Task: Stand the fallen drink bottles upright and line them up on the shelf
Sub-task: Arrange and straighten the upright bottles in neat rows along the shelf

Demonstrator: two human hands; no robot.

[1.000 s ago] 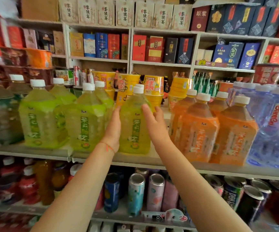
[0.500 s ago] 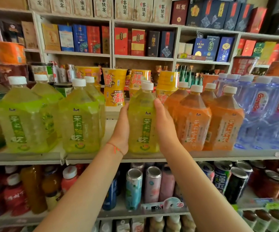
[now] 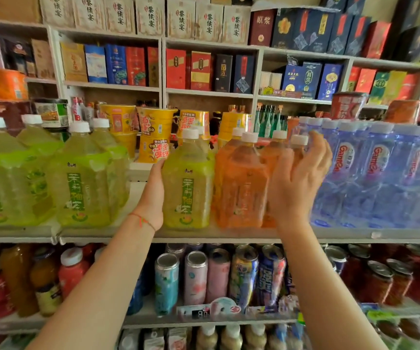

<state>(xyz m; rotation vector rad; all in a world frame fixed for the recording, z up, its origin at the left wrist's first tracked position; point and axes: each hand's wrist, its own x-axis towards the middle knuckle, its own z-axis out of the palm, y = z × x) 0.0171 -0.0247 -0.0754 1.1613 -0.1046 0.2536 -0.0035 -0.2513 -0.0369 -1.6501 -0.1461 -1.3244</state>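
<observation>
Fingers [image 3: 159, 164] beside one yellow-green bottle [image 3: 187, 183]

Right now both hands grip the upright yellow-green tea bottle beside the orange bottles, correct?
Not quite: in the head view only the left hand touches the upright yellow-green tea bottle; the right hand hangs open before the orange bottles.

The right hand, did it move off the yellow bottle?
Yes. The right hand has left the yellow bottle and gone right, now open in front of the orange bottles. The left hand rests on the yellow bottle's left side.
</observation>
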